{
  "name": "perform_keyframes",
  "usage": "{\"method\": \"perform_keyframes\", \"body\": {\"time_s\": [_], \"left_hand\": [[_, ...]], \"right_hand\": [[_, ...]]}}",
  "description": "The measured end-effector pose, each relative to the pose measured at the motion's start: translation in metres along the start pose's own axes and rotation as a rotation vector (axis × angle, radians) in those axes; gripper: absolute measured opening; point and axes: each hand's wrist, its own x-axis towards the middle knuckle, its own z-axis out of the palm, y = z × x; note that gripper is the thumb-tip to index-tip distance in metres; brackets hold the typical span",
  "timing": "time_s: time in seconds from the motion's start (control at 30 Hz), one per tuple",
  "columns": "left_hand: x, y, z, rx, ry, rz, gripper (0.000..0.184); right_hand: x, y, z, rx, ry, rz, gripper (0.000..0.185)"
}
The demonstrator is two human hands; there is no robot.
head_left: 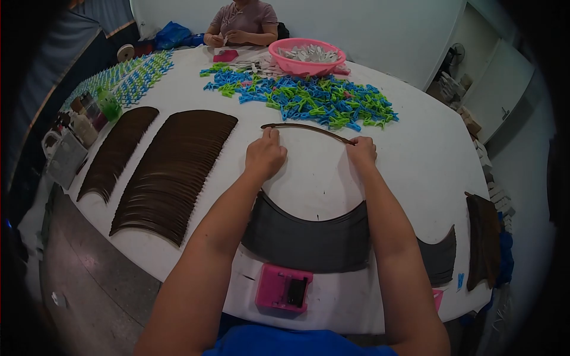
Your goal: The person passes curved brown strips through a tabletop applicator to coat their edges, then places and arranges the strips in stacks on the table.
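Observation:
A thin, curved brown strip (310, 127) is stretched between my two hands above the white table. My left hand (266, 155) is closed on its left end, fingertips pinched together. Its right end is gripped by my right hand (362, 152), with the fingers closed. Below the strip, between my forearms, lies a dark grey, crescent-shaped stack of similar thin strips (309, 238). Closer to my body sits a pink box with a black part (284, 289). Two rows of overlapping brown strips, one wide (174, 172) and one narrower (119, 151), lie to the left.
Blue and green clips (320, 98) form a heap beyond my hands, beside a pink basin (307, 70). Another person (242, 26) sits across the table. Bottles (83, 127) stand at the left edge. More dark strips (438, 259) and a brown bundle (484, 240) lie right.

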Motion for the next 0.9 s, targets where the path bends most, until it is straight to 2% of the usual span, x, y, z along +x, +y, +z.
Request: {"method": "perform_keyframes", "body": {"time_s": [0.5,0.9], "left_hand": [[-0.001,-0.001,-0.001,-0.005,0.003,0.058,0.038],[0.0,-0.002,-0.001,0.027,0.003,0.022,0.039]], "right_hand": [[-0.01,-0.011,-0.007,0.01,0.002,0.023,0.028],[-0.01,-0.012,-0.008,0.023,-0.028,0.029,0.027]]}}
